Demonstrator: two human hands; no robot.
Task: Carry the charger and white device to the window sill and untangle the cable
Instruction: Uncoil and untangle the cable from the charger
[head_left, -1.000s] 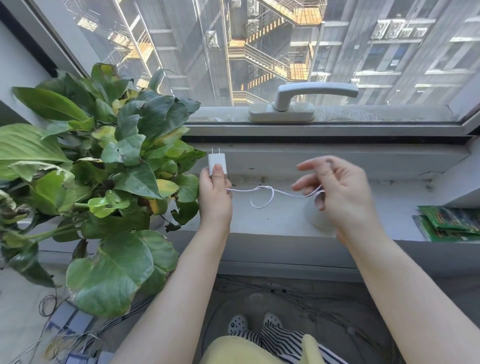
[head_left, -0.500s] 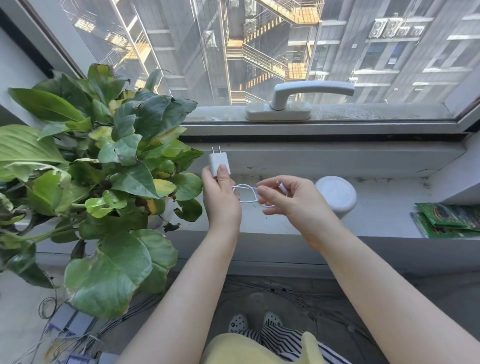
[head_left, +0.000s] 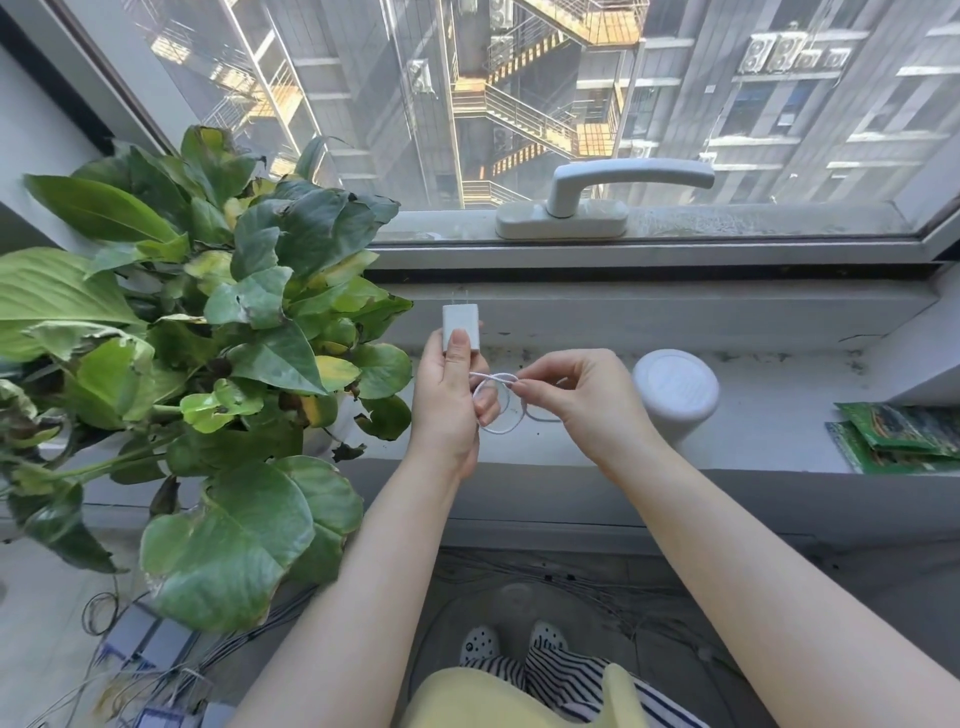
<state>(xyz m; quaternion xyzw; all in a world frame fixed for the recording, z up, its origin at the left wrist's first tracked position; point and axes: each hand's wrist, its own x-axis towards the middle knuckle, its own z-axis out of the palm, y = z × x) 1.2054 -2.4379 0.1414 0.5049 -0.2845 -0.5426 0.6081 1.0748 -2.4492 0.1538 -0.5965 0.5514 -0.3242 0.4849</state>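
Observation:
My left hand (head_left: 448, 400) holds a small white charger (head_left: 459, 325) upright above the window sill (head_left: 779, 415), prongs pointing up, thumb pressed on its face. A thin white cable (head_left: 500, 410) hangs from it in loops between both hands. My right hand (head_left: 576, 400) pinches the cable where the loops cross, close to the left hand. The round white device (head_left: 676, 392) stands on the sill just right of my right hand, apart from it.
A large leafy potted plant (head_left: 208, 353) crowds the sill's left side, its leaves close to my left hand. Green packets (head_left: 898, 436) lie at the sill's right end. A window handle (head_left: 597, 200) sits on the frame above. Loose wires (head_left: 156, 670) cover the floor below.
My right hand moved left from its stretched-out position to right beside the left hand, uncovering the white device. The cable went from a pulled line to slack loops. The charger stayed put.

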